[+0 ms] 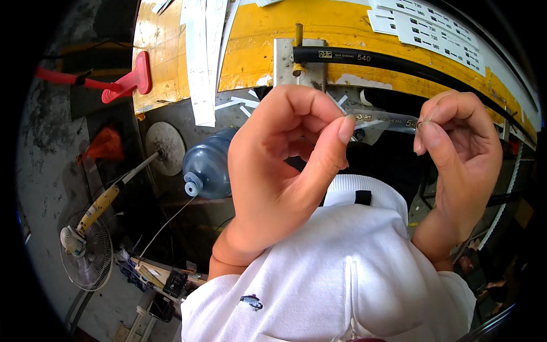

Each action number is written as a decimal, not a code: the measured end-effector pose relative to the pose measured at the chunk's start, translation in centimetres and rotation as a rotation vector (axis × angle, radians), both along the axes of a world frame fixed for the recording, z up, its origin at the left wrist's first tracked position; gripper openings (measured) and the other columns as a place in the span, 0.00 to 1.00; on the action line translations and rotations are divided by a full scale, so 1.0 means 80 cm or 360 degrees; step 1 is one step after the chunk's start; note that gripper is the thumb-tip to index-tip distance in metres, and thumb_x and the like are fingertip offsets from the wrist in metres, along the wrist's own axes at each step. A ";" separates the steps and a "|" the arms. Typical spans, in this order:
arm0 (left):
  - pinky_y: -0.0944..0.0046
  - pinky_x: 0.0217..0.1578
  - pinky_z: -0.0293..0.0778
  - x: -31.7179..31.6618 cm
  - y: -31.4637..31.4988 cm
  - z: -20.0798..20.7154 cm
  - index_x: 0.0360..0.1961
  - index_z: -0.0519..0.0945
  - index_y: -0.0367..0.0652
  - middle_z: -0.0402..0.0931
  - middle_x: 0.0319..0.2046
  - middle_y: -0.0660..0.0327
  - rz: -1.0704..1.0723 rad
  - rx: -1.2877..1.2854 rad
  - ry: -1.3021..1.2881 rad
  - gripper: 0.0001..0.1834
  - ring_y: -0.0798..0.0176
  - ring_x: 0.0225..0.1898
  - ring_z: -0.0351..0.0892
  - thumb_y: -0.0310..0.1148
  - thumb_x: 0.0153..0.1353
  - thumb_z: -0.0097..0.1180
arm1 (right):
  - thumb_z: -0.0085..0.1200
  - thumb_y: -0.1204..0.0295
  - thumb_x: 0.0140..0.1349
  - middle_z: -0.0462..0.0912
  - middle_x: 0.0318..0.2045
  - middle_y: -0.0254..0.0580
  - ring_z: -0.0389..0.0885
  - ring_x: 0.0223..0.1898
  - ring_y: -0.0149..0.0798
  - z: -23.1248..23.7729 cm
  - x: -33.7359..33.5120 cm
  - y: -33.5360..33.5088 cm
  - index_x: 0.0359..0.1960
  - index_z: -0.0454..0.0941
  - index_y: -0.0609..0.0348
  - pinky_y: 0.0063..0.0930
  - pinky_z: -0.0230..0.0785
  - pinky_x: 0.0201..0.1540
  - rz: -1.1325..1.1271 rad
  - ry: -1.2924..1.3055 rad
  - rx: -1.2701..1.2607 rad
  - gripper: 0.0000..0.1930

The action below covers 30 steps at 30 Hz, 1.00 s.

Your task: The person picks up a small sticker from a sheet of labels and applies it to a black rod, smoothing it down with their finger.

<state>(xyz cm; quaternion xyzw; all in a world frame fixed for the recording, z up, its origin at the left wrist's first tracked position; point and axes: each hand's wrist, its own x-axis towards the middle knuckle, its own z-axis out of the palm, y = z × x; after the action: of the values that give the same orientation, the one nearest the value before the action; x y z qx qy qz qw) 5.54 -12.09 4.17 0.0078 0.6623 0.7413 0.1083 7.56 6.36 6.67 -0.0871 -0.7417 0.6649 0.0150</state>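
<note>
A small clear strip with gold print (pixel 383 121) is stretched between my two hands above the near edge of the bench. My left hand (pixel 279 165) pinches its left end between thumb and forefinger, the other fingers curled. At the right end, my right hand (pixel 464 145) grips it the same way. Just beyond them a long black tube or rod (pixel 342 56) with gold marking lies across the yellow bench (pixel 250 34). Its left end meets a yellow peg (pixel 298 37) on a grey metal plate (pixel 283 68).
Printed white label sheets (pixel 439 43) lie at the far right, and long white paper strips (pixel 200 62) hang over the bench's left part. A red-pink handled tool (pixel 137 78) sits at the bench's left corner. Lower left are a blue water jug (pixel 211 162) and a standing fan (pixel 88 253).
</note>
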 end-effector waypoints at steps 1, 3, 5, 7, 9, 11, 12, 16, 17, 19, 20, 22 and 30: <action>0.78 0.23 0.69 0.001 0.000 0.002 0.37 0.75 0.34 0.76 0.26 0.63 0.0018 -0.0010 0.0014 0.06 0.75 0.23 0.75 0.24 0.64 0.60 | 0.53 0.83 0.60 0.73 0.33 0.40 0.71 0.30 0.26 -0.002 0.000 -0.001 0.36 0.72 0.62 0.16 0.65 0.34 -0.0004 0.0002 0.0005 0.05; 0.79 0.26 0.67 0.005 -0.002 0.005 0.37 0.75 0.34 0.75 0.27 0.64 0.0041 -0.0194 0.0148 0.06 0.76 0.25 0.73 0.23 0.63 0.60 | 0.54 0.83 0.61 0.74 0.34 0.39 0.71 0.30 0.26 -0.005 0.000 -0.002 0.36 0.72 0.62 0.17 0.65 0.35 -0.0011 0.0000 0.0013 0.05; 0.78 0.30 0.65 0.001 -0.004 0.004 0.36 0.74 0.34 0.74 0.28 0.65 0.0033 -0.0464 0.0392 0.06 0.76 0.27 0.70 0.22 0.62 0.60 | 0.55 0.83 0.61 0.74 0.35 0.38 0.71 0.31 0.25 -0.006 0.000 -0.005 0.37 0.73 0.62 0.16 0.65 0.36 -0.0024 -0.0004 0.0060 0.06; 0.77 0.34 0.63 -0.008 -0.011 0.001 0.35 0.74 0.34 0.72 0.29 0.65 0.0024 -0.0737 0.0650 0.06 0.74 0.30 0.68 0.22 0.61 0.60 | 0.56 0.83 0.61 0.75 0.36 0.37 0.72 0.32 0.24 -0.006 0.000 -0.013 0.38 0.74 0.62 0.16 0.65 0.37 -0.0040 -0.0010 0.0145 0.07; 0.74 0.38 0.60 -0.019 -0.014 -0.001 0.33 0.73 0.35 0.71 0.30 0.66 0.0056 -0.0929 0.0826 0.07 0.73 0.32 0.66 0.23 0.60 0.61 | 0.57 0.84 0.60 0.76 0.37 0.37 0.72 0.33 0.24 -0.019 -0.005 -0.012 0.39 0.74 0.62 0.15 0.65 0.38 0.0003 0.0224 0.0372 0.08; 0.73 0.38 0.59 -0.028 -0.011 -0.003 0.33 0.74 0.35 0.71 0.30 0.65 0.0159 -0.0997 0.0807 0.07 0.72 0.33 0.65 0.24 0.61 0.60 | 0.56 0.85 0.60 0.76 0.38 0.38 0.72 0.34 0.24 -0.026 -0.010 -0.012 0.39 0.74 0.63 0.15 0.65 0.40 -0.0046 0.0340 0.0493 0.08; 0.73 0.38 0.59 -0.034 -0.009 -0.003 0.33 0.74 0.35 0.71 0.30 0.65 0.0185 -0.0999 0.0787 0.07 0.72 0.33 0.65 0.25 0.61 0.60 | 0.56 0.85 0.60 0.77 0.39 0.38 0.72 0.35 0.24 -0.030 -0.012 -0.012 0.39 0.74 0.63 0.15 0.65 0.40 -0.0073 0.0398 0.0552 0.08; 0.69 0.41 0.61 -0.047 -0.012 -0.003 0.34 0.74 0.35 0.73 0.32 0.60 0.0089 -0.0931 0.0881 0.06 0.69 0.36 0.68 0.26 0.62 0.58 | 0.51 0.84 0.63 0.78 0.43 0.44 0.73 0.38 0.26 -0.040 -0.028 -0.017 0.43 0.73 0.64 0.18 0.66 0.44 -0.0182 0.0481 0.0439 0.08; 0.68 0.44 0.62 -0.047 -0.013 -0.004 0.35 0.74 0.34 0.74 0.33 0.58 0.0056 -0.0831 0.0891 0.06 0.67 0.37 0.69 0.26 0.62 0.57 | 0.49 0.84 0.64 0.78 0.45 0.46 0.73 0.39 0.27 -0.040 -0.030 -0.015 0.44 0.72 0.64 0.19 0.65 0.45 -0.0159 0.0496 0.0392 0.08; 0.65 0.48 0.64 -0.046 -0.014 -0.005 0.35 0.73 0.34 0.76 0.36 0.52 0.0012 -0.0570 0.0857 0.07 0.64 0.41 0.72 0.27 0.63 0.55 | 0.44 0.84 0.65 0.78 0.48 0.50 0.73 0.40 0.28 -0.035 -0.031 -0.010 0.47 0.71 0.65 0.20 0.65 0.47 -0.0107 0.0495 0.0291 0.10; 0.63 0.49 0.66 -0.043 -0.014 -0.002 0.36 0.71 0.34 0.76 0.38 0.48 -0.0010 -0.0413 0.0753 0.07 0.62 0.41 0.74 0.28 0.63 0.54 | 0.44 0.79 0.65 0.77 0.48 0.50 0.72 0.39 0.28 -0.037 -0.031 -0.013 0.48 0.70 0.65 0.20 0.63 0.45 -0.0078 0.0533 0.0346 0.11; 0.60 0.51 0.70 -0.035 -0.013 0.004 0.36 0.68 0.35 0.77 0.40 0.39 -0.0027 -0.0099 0.0553 0.09 0.57 0.43 0.77 0.29 0.64 0.52 | 0.45 0.69 0.65 0.75 0.50 0.51 0.70 0.38 0.27 -0.038 -0.032 -0.018 0.50 0.69 0.66 0.20 0.60 0.42 -0.0024 0.0625 0.0453 0.16; 0.59 0.44 0.76 -0.002 -0.015 0.029 0.38 0.65 0.35 0.77 0.38 0.38 -0.0068 0.0184 0.0167 0.09 0.54 0.37 0.79 0.29 0.65 0.51 | 0.70 0.31 0.31 0.74 0.48 0.43 0.67 0.35 0.27 -0.020 0.006 0.001 0.47 0.72 0.61 0.20 0.54 0.38 0.0303 0.0562 0.0403 0.50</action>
<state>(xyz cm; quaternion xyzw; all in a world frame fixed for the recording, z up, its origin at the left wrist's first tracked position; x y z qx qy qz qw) 5.37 -13.27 6.48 0.0670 0.6229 0.7744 0.0887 8.02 6.43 5.11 0.1033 -0.8099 0.5700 0.0926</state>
